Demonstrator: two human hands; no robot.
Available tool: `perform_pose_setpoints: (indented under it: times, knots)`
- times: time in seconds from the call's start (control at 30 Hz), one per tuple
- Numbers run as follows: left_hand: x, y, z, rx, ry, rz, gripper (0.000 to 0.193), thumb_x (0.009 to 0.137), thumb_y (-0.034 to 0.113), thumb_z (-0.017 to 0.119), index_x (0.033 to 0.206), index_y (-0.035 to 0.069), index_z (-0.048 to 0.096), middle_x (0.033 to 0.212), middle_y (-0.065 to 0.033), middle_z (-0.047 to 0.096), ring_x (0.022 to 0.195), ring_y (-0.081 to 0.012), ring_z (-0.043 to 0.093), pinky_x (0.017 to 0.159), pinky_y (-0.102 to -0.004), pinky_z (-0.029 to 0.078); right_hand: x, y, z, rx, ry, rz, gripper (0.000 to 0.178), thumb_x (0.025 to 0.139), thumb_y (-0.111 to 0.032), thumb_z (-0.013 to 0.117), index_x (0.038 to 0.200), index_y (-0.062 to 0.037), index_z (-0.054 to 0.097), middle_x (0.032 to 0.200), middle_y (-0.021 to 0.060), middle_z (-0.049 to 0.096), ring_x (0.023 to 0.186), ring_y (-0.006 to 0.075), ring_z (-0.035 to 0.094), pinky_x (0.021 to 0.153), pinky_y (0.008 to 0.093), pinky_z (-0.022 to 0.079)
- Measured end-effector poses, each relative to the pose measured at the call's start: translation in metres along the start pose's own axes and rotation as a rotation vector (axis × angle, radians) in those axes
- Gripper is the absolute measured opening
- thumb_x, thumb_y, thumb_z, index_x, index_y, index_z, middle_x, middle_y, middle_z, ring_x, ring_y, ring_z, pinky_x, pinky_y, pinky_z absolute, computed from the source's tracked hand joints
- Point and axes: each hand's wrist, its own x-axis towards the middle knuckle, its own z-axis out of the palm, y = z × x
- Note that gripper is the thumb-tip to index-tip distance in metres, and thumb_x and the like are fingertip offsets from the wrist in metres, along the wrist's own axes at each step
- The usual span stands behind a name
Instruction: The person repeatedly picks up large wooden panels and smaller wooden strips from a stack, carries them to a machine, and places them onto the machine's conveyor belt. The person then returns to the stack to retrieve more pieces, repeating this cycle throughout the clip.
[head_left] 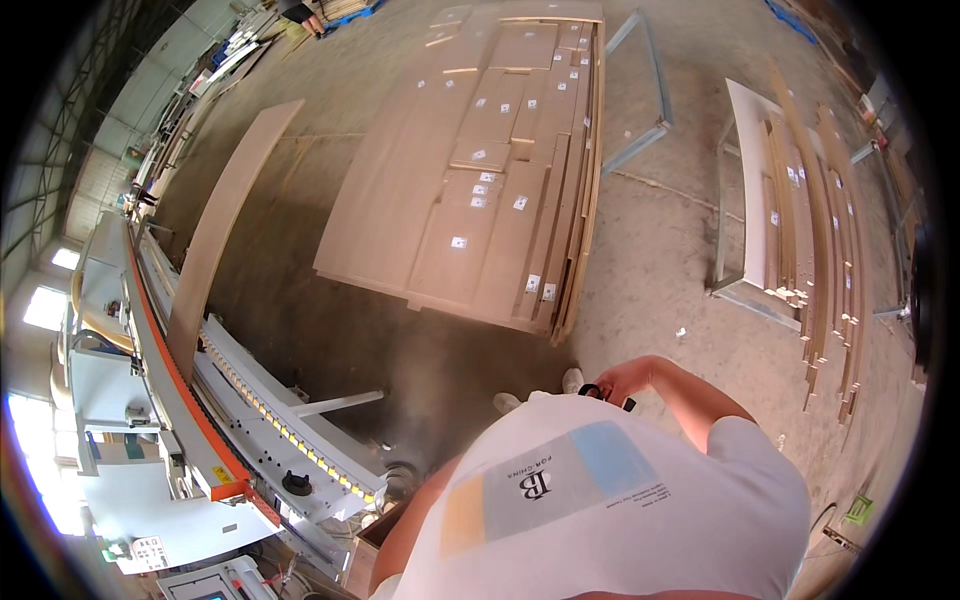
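My right hand (625, 379) is in front of my waist, with the elbow bent out to the right. Its fingers curl in and look closed beside a small black object (591, 391), too small and partly covered to name. Of my left side only the upper arm (425, 520) shows, hanging down by the machine; the left hand is hidden. Ahead of me lies a large stack of brown boards (400, 200), many bearing small white labels. A long brown panel (232, 200) rests with its near end on the long machine (225, 440) at my left.
A rack (732, 292) of narrow strips (785, 215) stands at the right. Beside the stack rises a grey metal frame (640, 145). A metal bar (340, 402) juts from the machine toward the stack. Another person's legs (312, 22) show far off at the top.
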Motion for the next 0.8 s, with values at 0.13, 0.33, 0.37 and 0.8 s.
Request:
perform_pose_setpoints:
  times: [0.13,0.33,0.37,0.8]
  knots:
    - [-0.001,-0.001,0.007,-0.007,-0.002,-0.004,0.031,0.094,0.023,0.066,0.120,0.007,0.070,0.111,-0.0168,0.074,0.101,-0.0294,0.071,0.085,-0.0378,0.055,0.007,-0.003,-0.002,-0.077,-0.056,-0.012,0.035,0.085,-0.002,0.076,0.118,-0.0014,0.066,0.102,-0.0012,0.070,0.098,0.0105,0.060,0.089,0.0300,0.050]
    - [-0.001,-0.002,0.017,-0.037,0.016,-0.005,0.031,0.094,0.023,0.066,0.120,0.007,0.070,0.111,-0.0167,0.074,0.100,-0.0288,0.071,0.085,-0.0375,0.055,0.006,-0.008,-0.002,-0.102,-0.009,-0.021,0.028,0.087,-0.011,0.074,0.113,-0.0016,0.067,0.098,-0.0016,0.069,0.093,0.0106,0.058,0.084,0.0334,0.050]
    - [0.001,-0.002,0.017,-0.036,0.018,-0.004,0.031,0.094,0.023,0.066,0.120,0.007,0.070,0.111,-0.0167,0.074,0.100,-0.0287,0.071,0.085,-0.0375,0.055,0.006,-0.011,-0.002,-0.241,0.039,-0.018,0.029,0.087,-0.016,0.074,0.113,-0.0031,0.068,0.100,0.0020,0.070,0.093,0.0139,0.060,0.083,0.0354,0.050]
    - [0.028,0.009,0.015,-0.027,-0.039,0.099,0.031,0.093,0.022,0.067,0.120,0.006,0.070,0.110,-0.0165,0.074,0.099,-0.0274,0.072,0.083,-0.0368,0.056,-0.036,-0.066,0.047,-0.899,0.814,0.114,0.020,0.094,-0.024,0.055,0.110,-0.0225,0.067,0.101,0.0067,0.073,0.097,0.0320,0.068,0.077,0.0439,0.053]
